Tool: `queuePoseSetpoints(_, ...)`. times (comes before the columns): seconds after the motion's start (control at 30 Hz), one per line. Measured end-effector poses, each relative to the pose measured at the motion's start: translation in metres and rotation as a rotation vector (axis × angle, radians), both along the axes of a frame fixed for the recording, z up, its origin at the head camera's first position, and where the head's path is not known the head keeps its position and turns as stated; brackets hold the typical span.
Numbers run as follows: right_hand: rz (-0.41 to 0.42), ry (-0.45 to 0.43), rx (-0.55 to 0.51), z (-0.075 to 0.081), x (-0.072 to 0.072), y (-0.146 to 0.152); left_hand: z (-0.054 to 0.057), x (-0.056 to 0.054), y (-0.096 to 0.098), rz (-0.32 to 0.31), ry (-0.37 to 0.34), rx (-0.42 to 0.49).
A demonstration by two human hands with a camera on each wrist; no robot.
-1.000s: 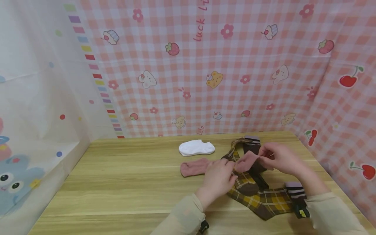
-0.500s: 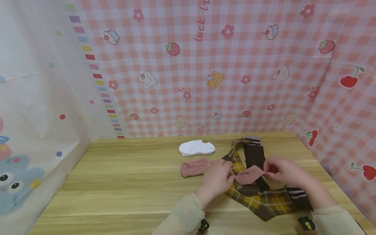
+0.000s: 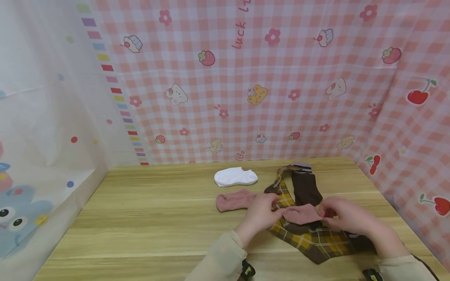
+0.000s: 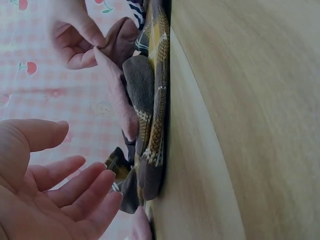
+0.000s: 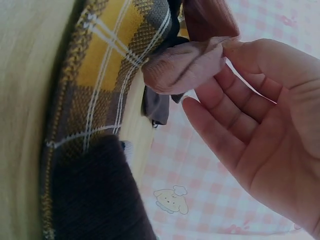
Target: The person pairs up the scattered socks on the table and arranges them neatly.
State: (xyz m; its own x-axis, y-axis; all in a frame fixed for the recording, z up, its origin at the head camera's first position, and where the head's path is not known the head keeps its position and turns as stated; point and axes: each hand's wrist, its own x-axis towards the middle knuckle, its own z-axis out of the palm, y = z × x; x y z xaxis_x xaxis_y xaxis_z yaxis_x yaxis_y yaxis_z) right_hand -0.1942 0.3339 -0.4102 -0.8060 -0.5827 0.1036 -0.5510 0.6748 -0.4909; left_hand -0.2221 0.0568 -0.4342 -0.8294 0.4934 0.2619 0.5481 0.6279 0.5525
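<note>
My right hand pinches one end of a short pink sock between thumb and fingers. That sock lies stretched sideways over a yellow and brown plaid sock. In the head view my left hand is at the pink sock's other end; the left wrist view shows its fingers spread and relaxed, holding nothing, apart from the sock. A second pink sock lies flat to the left, partly behind my left hand. A dark brown sock with a striped cuff lies behind the held one.
A white low-cut sock lies toward the back of the wooden table. Another dark sock is beside the plaid one, mostly hidden by my right forearm in the head view. A pink checked cloth hangs behind the table.
My right hand has moved down and slightly right, drawing the pink sock lower and straighter across the plaid one. My left hand has stayed nearly in place.
</note>
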Motion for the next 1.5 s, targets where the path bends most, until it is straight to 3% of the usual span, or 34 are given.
queuePoseSetpoints(0.3, 0.107, -0.043, -0.026, -0.001, 0.000, 0.004, -0.007, -0.002, 0.001, 0.026, -0.138, 0.106)
queuePoseSetpoints(0.43, 0.105, -0.089, -0.065, -0.002, 0.000, 0.008, -0.009, -0.001, 0.002, 0.026, -0.174, 0.134)
queuePoseSetpoints(0.63, 0.031, -0.156, -0.112, -0.001, 0.001, 0.013, -0.011, 0.000, 0.004, 0.049, -0.216, 0.171)
queuePoseSetpoints(0.77, -0.019, -0.147, -0.113, -0.001, 0.002, 0.015, -0.012, 0.000, 0.007, 0.085, -0.251, 0.201)
queuePoseSetpoints(0.97, -0.135, -0.087, -0.043, -0.001, 0.004, 0.014, -0.012, -0.002, 0.012, 0.104, -0.304, 0.262)
queuePoseSetpoints(1.23, -0.239, -0.081, 0.039, -0.002, 0.007, 0.012, -0.014, -0.003, 0.015, 0.092, -0.403, 0.364)
queuePoseSetpoints(1.5, -0.292, -0.242, -0.003, -0.005, 0.008, 0.012, -0.014, -0.004, 0.015, 0.093, -0.519, 0.441)
